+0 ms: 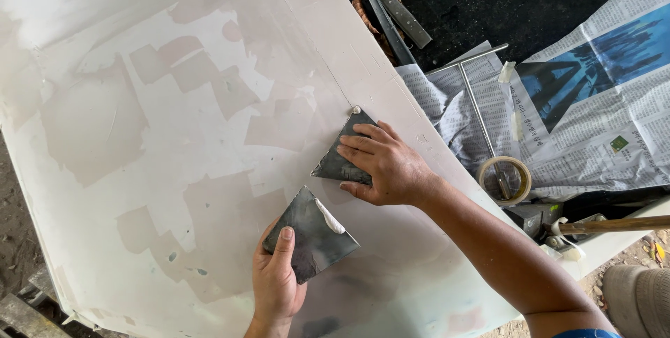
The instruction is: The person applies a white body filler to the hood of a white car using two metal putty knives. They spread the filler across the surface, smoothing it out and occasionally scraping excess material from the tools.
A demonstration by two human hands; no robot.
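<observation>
Centrally, a large white panel (174, 135) was laid flat and tilted across the view, its surface patched with dull pinkish-grey areas and whiter filler.

The right hand (387, 167) was pressed palm-down on a dark metal scraper (343, 153). Its fingers were extended and held close together, flat along the blade, with the thumb lying below them. The scraper was held against the panel near the panel's right edge, and a small bead of white filler (356, 109) was seen at the blade's upper tip.

The left hand (277, 278) was positioned lower on the panel and gripped a second dark square plate (310, 233). The thumb was laid on the plate's upper face; the other fingers were hidden beneath it, so their spread could not be told. A streak of white putty (329, 216) was carried near the plate's right corner.

The two blades were held near each other but apart.

Newspaper sheets (593, 100) were spread to the right of the panel. A roll of tape (505, 180) and a thin metal rod (477, 104) were resting on them.
</observation>
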